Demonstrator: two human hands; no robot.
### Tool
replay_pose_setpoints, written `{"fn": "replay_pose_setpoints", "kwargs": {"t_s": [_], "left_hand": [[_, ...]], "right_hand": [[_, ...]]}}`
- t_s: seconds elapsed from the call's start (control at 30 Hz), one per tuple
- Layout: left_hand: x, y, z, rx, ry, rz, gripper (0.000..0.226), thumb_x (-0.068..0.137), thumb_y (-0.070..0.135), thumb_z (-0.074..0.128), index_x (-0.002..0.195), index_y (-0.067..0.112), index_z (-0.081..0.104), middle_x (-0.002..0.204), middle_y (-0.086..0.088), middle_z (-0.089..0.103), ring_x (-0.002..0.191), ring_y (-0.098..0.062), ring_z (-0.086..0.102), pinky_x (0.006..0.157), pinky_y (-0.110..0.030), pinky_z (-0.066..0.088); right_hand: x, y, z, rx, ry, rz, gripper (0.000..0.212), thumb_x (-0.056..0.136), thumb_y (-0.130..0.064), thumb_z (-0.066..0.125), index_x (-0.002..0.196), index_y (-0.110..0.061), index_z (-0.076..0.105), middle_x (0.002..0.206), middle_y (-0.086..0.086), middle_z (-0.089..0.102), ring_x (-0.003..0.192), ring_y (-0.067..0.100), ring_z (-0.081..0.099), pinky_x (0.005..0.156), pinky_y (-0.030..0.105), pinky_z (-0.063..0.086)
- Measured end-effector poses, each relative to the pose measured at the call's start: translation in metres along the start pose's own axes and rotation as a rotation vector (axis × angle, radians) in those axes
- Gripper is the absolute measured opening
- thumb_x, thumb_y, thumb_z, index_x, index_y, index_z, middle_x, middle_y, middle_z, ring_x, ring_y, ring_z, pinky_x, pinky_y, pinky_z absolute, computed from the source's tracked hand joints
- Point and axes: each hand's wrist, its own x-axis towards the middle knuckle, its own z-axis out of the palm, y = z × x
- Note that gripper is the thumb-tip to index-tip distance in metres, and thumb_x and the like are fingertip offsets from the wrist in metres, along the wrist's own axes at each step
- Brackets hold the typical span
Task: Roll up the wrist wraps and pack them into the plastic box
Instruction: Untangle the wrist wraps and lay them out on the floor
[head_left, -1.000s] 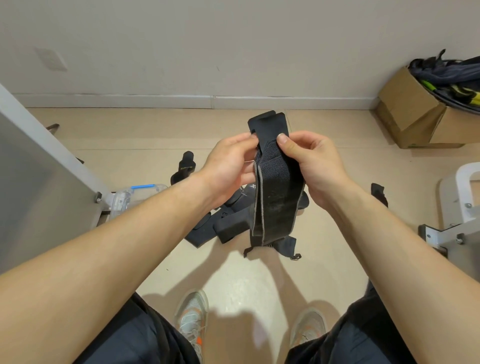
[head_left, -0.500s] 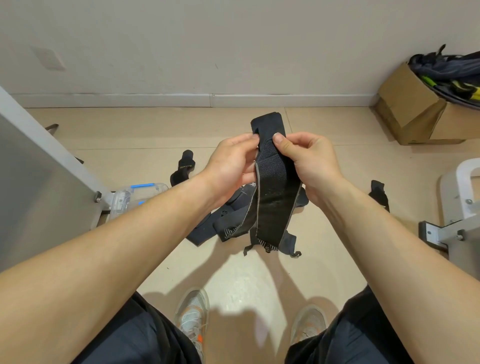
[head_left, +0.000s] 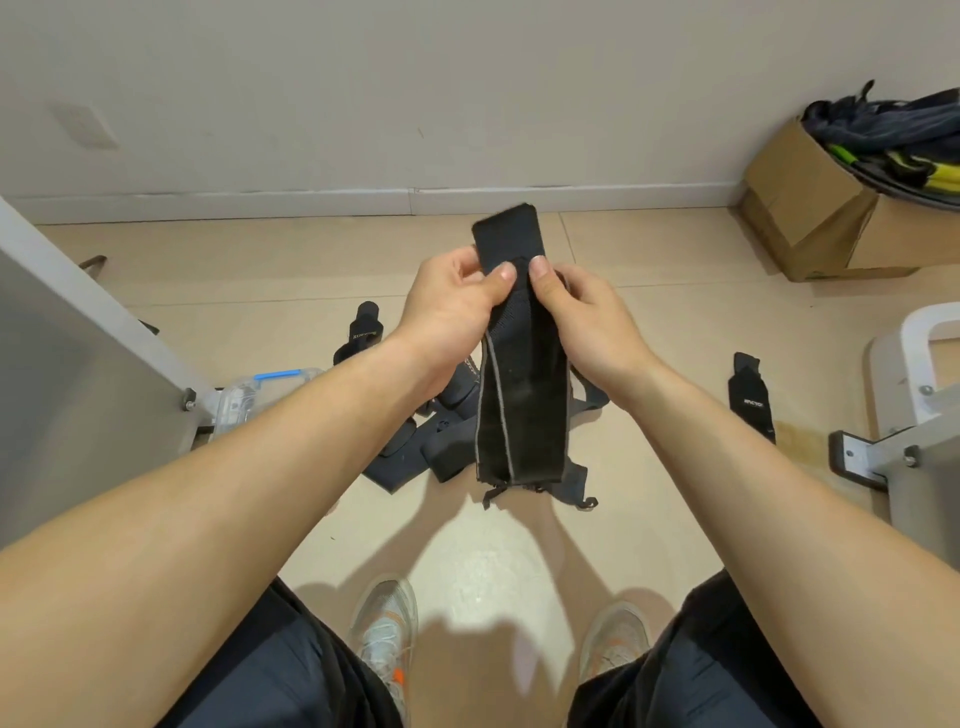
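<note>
A black wrist wrap (head_left: 522, 400) with grey edge stripes hangs in front of me, its top end sticking up above my fingers. My left hand (head_left: 449, 317) and my right hand (head_left: 587, 322) both pinch it near the top, thumbs side by side on its front. Below it, a pile of black wraps (head_left: 431, 441) lies on the floor. One more wrap (head_left: 361, 332) lies to the left and another (head_left: 750, 397) to the right. The clear plastic box (head_left: 249, 397) with a blue latch sits on the floor at the left, partly hidden by my left forearm.
A grey panel (head_left: 67, 374) stands close at the left beside the box. White and grey equipment (head_left: 914, 395) stands at the right. A cardboard box (head_left: 831, 208) full of gear sits by the wall at the back right. My shoes (head_left: 387, 623) are on the tiled floor below.
The wrap has straightened and hangs flatter. Both thumbs have come together on its front near the top, and the hands have shifted slightly.
</note>
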Motion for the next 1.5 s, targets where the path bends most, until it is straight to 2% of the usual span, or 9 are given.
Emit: {"fn": "replay_pose_setpoints", "kwargs": {"t_s": [0.13,0.4,0.57,0.77,0.87,1.0,1.13,1.23,1.5], "left_hand": [[0.011,0.008,0.004,-0.193,0.104,-0.064,0.022,0.106,0.011,0.049,0.117,0.001,0.065,0.099,-0.010,0.075,0.090,-0.024,0.074,0.081,-0.035,0.061],[0.014,0.010,0.025,-0.148,0.133,0.030,0.027,0.093,-0.001,0.067,0.120,0.000,0.063,0.110,-0.015,0.075,0.100,-0.029,0.074,0.087,-0.039,0.062],[0.021,0.021,0.027,-0.168,0.177,0.036,0.025,0.089,-0.001,0.072,0.114,0.000,0.069,0.099,-0.010,0.077,0.091,-0.024,0.075,0.080,-0.036,0.063],[0.043,0.037,0.030,-0.381,0.139,-0.021,0.023,0.092,0.001,0.070,0.114,0.006,0.068,0.103,-0.010,0.074,0.089,-0.023,0.074,0.075,-0.035,0.062],[0.066,0.040,0.040,-0.412,0.205,-0.052,0.020,0.093,0.002,0.068,0.112,0.008,0.066,0.103,-0.009,0.075,0.091,-0.023,0.075,0.077,-0.039,0.063],[0.096,0.016,0.057,-0.076,0.329,-0.020,0.027,0.096,0.017,0.067,0.120,0.013,0.054,0.116,-0.005,0.068,0.103,-0.024,0.069,0.087,-0.042,0.061],[0.112,-0.034,0.082,0.549,0.205,-0.053,0.040,0.102,0.039,0.056,0.123,0.006,0.051,0.111,-0.012,0.064,0.069,-0.025,0.068,0.048,-0.031,0.050],[0.125,-0.068,0.108,0.486,0.101,-0.221,0.035,0.099,0.035,0.063,0.114,0.004,0.058,0.089,-0.011,0.064,0.053,-0.019,0.052,0.042,-0.024,0.034],[0.173,-0.146,0.190,0.516,-0.162,-0.432,0.009,0.101,0.014,0.060,0.097,0.008,0.056,0.076,-0.006,0.050,0.057,-0.014,0.041,0.046,-0.025,0.027]], "right_hand": [[-0.006,0.007,0.012,0.251,-0.128,0.076,0.043,0.102,-0.053,0.043,0.129,-0.024,0.059,0.124,0.000,0.071,0.117,0.015,0.067,0.106,0.042,0.051],[-0.005,0.002,0.004,0.271,0.105,-0.084,0.016,0.104,-0.030,0.052,0.109,-0.026,0.066,0.108,0.003,0.075,0.104,0.021,0.072,0.096,0.050,0.057],[-0.007,0.006,-0.018,0.303,-0.122,0.031,0.014,0.100,-0.019,0.065,0.113,-0.016,0.069,0.106,0.007,0.078,0.099,0.024,0.075,0.087,0.040,0.061],[-0.011,0.031,-0.055,0.000,-0.338,0.259,0.014,0.095,-0.018,0.071,0.109,-0.021,0.070,0.099,-0.003,0.079,0.089,0.015,0.076,0.068,0.026,0.058],[-0.011,0.042,-0.082,-0.123,-0.398,0.365,0.031,0.094,-0.033,0.071,0.120,-0.016,0.067,0.111,0.005,0.077,0.105,0.027,0.073,0.095,0.046,0.058],[-0.010,0.041,-0.139,-0.164,-0.306,0.385,0.038,0.098,-0.045,0.064,0.111,-0.010,0.069,0.102,0.003,0.078,0.098,0.021,0.075,0.095,0.042,0.058],[-0.016,0.070,-0.184,-0.154,-0.204,0.397,0.034,0.096,-0.045,0.066,0.095,-0.011,0.071,0.084,0.002,0.076,0.079,0.019,0.072,0.077,0.036,0.060],[-0.028,0.117,-0.196,-0.067,-0.167,0.492,0.032,0.096,-0.045,0.067,0.089,-0.014,0.072,0.081,0.003,0.074,0.076,0.020,0.069,0.069,0.034,0.055],[-0.079,0.247,-0.190,0.174,-0.233,0.849,0.038,0.091,-0.040,0.073,0.115,-0.012,0.069,0.106,0.010,0.077,0.103,0.032,0.073,0.098,0.048,0.056]]}}
